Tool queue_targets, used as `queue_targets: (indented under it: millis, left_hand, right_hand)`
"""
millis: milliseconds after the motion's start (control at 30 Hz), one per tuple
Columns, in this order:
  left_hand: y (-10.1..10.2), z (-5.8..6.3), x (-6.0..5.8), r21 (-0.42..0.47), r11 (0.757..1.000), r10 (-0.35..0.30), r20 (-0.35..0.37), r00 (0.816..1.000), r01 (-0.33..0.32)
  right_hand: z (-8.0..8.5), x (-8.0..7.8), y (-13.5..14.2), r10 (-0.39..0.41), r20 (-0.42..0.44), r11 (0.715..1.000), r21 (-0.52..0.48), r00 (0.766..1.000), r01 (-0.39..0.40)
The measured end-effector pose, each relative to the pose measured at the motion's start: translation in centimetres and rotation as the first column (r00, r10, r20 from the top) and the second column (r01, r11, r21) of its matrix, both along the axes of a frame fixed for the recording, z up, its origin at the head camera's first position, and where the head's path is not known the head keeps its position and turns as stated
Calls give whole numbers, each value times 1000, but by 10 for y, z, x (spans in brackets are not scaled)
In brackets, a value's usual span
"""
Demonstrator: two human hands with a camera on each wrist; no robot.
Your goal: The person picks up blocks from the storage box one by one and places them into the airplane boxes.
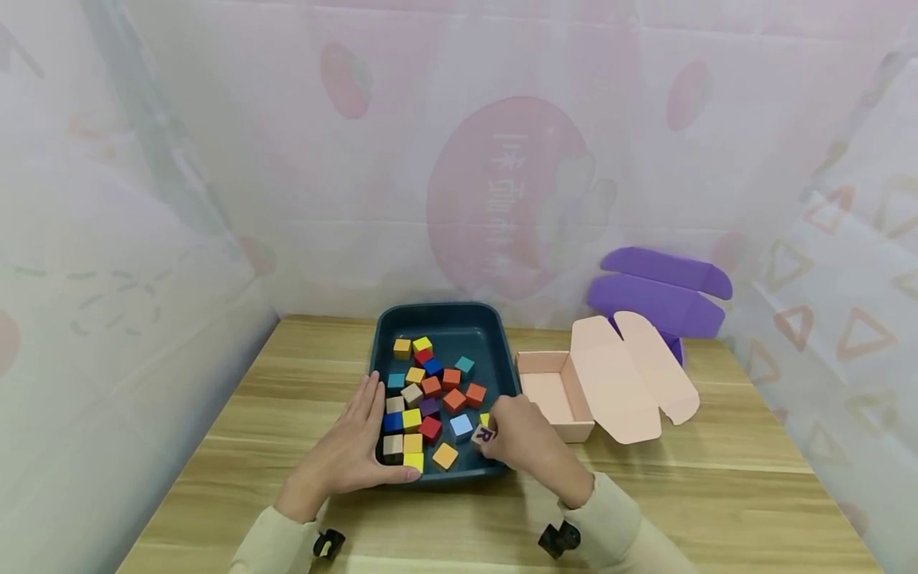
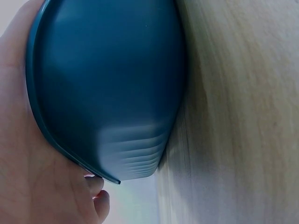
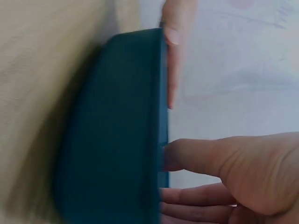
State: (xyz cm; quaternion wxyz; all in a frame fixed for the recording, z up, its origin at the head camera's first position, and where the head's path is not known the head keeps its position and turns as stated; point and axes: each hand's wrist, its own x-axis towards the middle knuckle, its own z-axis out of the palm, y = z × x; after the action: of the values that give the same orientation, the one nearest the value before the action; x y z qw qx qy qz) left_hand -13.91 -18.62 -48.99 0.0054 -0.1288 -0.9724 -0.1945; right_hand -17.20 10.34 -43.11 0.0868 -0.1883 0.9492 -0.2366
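Note:
A dark teal tray (image 1: 473, 335) holds many small coloured wooden cubes. My left hand (image 1: 351, 446) rests with straight fingers along the tray's left rim, its thumb stretched over the near left corner; in the left wrist view the palm lies against the rim (image 2: 35, 93). Inside the tray's near right part, my right hand (image 1: 527, 438) pinches a plain wood cube (image 1: 484, 436) marked with a dark letter R. Beside that cube sit a light blue cube (image 1: 461, 428) and a partly covered yellow cube (image 1: 484, 419). In the right wrist view the tray wall (image 3: 112, 130) hides the fingertips.
Right of the tray stands an open pink cardboard box (image 1: 555, 399), its lid (image 1: 617, 375) folded out to the right. Behind it an open purple box (image 1: 656, 299) is partly hidden. A patterned cloth (image 1: 358, 199) hangs behind the wooden table (image 1: 717, 494).

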Motion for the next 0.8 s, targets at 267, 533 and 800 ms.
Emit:
queue_targets:
  millis: [267, 533, 800]
  left_hand:
    - [-1, 2, 0, 2, 1000, 0, 0, 1000, 0]
    - [0, 1, 0, 11, 1000, -8, -8, 1000, 8]
    - [0, -1, -1, 5, 1000, 1, 7, 1000, -1]
  right_hand:
    - [26, -6, 18, -53, -73, 995, -92, 996, 46]
    - [41, -27, 43, -135, -106, 975, -192, 985, 113]
    - [36, -53, 57, -263, -131, 955, -177, 956, 239]
